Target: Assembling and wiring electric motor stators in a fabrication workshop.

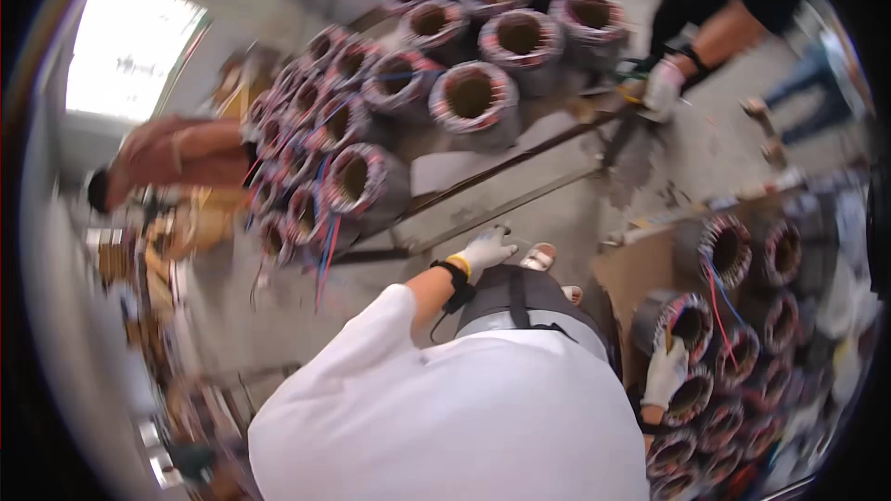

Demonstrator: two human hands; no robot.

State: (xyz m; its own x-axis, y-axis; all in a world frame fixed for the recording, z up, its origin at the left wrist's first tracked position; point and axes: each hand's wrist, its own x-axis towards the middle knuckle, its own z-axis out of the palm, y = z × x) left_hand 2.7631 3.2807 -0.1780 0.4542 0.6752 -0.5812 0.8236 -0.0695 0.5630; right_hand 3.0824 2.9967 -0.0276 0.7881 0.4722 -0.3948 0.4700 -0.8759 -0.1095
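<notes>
My left hand [488, 250], in a white glove with a yellow cuff and a black wristband, hangs in front of my thighs. Its fingers are apart and nothing is in them. Over to the right, my right hand [665, 373], also gloved, reaches up to the near rim of a grey motor stator [685, 325]. That stator's winding ends are bound in white and red, and its bore is hollow. My right fingers look closed around a slim yellowish thing at the rim, too small and blurred to name.
Many similar stators [473, 97] crowd a low platform [520, 199] ahead, loose red and blue leads hanging off some. More stators [724, 250] stand at the right. A co-worker's gloved hand [662, 91] touches the platform's far corner. Another person [167, 153] bends at the left.
</notes>
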